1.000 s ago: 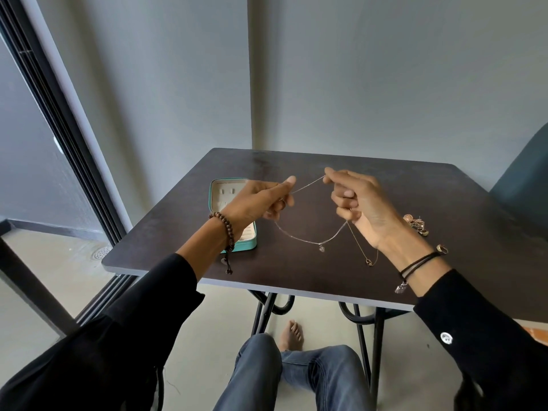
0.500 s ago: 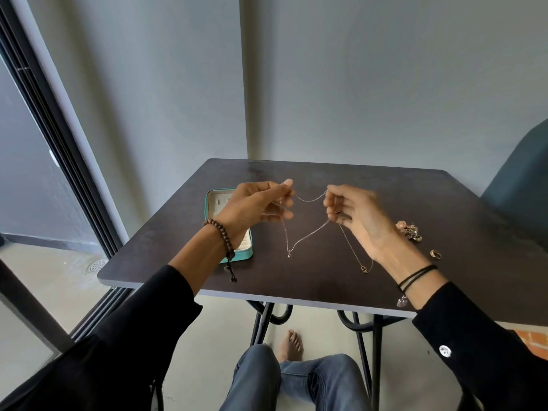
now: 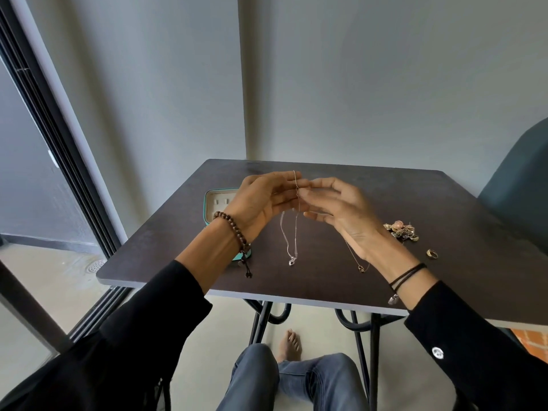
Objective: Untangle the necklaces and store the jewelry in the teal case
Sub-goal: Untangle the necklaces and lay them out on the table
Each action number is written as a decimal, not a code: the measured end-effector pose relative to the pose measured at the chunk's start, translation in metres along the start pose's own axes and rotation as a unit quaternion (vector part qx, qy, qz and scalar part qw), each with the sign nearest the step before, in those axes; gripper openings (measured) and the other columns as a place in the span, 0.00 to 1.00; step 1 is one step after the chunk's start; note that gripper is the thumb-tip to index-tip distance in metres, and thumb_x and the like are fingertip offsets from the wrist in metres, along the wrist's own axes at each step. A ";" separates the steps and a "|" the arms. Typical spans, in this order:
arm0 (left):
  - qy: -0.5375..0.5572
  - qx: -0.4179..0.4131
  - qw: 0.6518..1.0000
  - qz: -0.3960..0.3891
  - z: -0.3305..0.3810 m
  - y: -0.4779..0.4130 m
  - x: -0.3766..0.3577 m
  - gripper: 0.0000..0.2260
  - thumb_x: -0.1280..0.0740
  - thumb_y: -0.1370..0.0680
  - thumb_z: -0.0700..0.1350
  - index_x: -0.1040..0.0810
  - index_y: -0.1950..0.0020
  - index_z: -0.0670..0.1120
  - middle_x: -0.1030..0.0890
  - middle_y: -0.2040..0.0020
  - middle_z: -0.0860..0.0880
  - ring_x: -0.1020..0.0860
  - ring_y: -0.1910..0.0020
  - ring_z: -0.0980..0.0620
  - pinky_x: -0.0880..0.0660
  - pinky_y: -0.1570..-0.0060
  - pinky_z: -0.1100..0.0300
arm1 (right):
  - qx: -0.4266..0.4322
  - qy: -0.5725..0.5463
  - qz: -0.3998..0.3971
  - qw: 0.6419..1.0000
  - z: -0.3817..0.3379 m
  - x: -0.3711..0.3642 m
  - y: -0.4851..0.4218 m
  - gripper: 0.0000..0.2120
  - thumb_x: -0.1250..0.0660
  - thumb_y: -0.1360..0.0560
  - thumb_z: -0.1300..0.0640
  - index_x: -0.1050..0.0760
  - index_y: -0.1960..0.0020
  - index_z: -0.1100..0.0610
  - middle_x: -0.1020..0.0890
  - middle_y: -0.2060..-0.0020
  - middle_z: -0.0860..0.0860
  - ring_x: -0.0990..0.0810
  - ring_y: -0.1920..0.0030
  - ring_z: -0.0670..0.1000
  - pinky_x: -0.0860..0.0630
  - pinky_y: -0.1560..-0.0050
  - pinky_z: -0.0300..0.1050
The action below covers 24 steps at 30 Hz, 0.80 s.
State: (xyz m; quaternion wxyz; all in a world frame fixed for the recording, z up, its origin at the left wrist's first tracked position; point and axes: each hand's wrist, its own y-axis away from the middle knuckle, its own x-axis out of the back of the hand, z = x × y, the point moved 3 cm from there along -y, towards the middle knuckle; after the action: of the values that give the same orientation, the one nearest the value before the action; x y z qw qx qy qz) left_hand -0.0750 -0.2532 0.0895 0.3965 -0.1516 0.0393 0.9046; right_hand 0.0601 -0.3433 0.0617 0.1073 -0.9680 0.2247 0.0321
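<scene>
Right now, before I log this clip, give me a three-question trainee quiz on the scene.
1. True or false: the left hand and right hand pinch a thin silver chain above the dark table.
2. The open teal rectangular case lies nearest: A the left forearm, B the small gold ring, C the tangled gold jewelry heap.
3. Which wrist wears the brown wooden bead bracelet?
Key: 1 true; 2 A; 3 left.

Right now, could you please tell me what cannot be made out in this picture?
Head view:
Teal case: mostly covered by the left hand and wrist.
Gold necklace: upper chain hidden behind the right hand.
Silver necklace: which fingers pinch it, too fine and blurred.
Jewelry pile: pieces too small to separate.
</scene>
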 end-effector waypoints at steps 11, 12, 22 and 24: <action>-0.251 -0.096 0.961 0.069 0.001 0.002 0.007 0.16 0.33 0.20 0.41 0.21 0.35 0.54 0.20 0.44 0.54 0.23 0.49 0.61 0.23 0.53 0.63 | 0.066 0.124 0.017 0.990 -0.013 0.004 -0.004 0.09 0.26 0.23 0.59 0.17 0.45 0.63 0.13 0.57 0.55 0.17 0.60 0.47 0.22 0.57 0.35; -0.257 -0.101 0.959 0.061 0.001 0.002 0.007 0.18 0.33 0.21 0.41 0.22 0.32 0.54 0.21 0.40 0.54 0.23 0.46 0.62 0.23 0.50 0.63 | 0.069 0.127 0.018 0.989 -0.016 0.004 -0.004 0.09 0.27 0.22 0.59 0.17 0.45 0.63 0.13 0.57 0.55 0.17 0.61 0.46 0.22 0.58 0.34; -0.163 -0.139 0.975 0.063 -0.004 -0.001 0.007 0.12 0.26 0.25 0.40 0.23 0.43 0.43 0.18 0.55 0.48 0.18 0.57 0.58 0.24 0.53 0.64 | 0.058 0.128 0.016 0.990 -0.026 0.009 -0.001 0.13 0.28 0.21 0.52 0.18 0.49 0.63 0.16 0.62 0.51 0.25 0.67 0.47 0.24 0.60 0.40; -0.151 -0.129 0.979 0.053 -0.004 -0.002 0.007 0.14 0.25 0.26 0.41 0.25 0.44 0.41 0.19 0.58 0.47 0.17 0.60 0.55 0.22 0.56 0.62 | 0.053 0.118 0.018 0.991 -0.027 0.010 -0.001 0.11 0.28 0.21 0.53 0.17 0.49 0.61 0.16 0.62 0.51 0.25 0.67 0.47 0.24 0.60 0.41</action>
State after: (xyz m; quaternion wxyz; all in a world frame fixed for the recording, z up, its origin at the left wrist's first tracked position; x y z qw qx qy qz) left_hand -0.0771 -0.2477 0.0836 0.3265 -0.0610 -0.1295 0.9343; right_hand 0.0700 -0.3531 0.0872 0.1308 -0.9537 0.2546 -0.0922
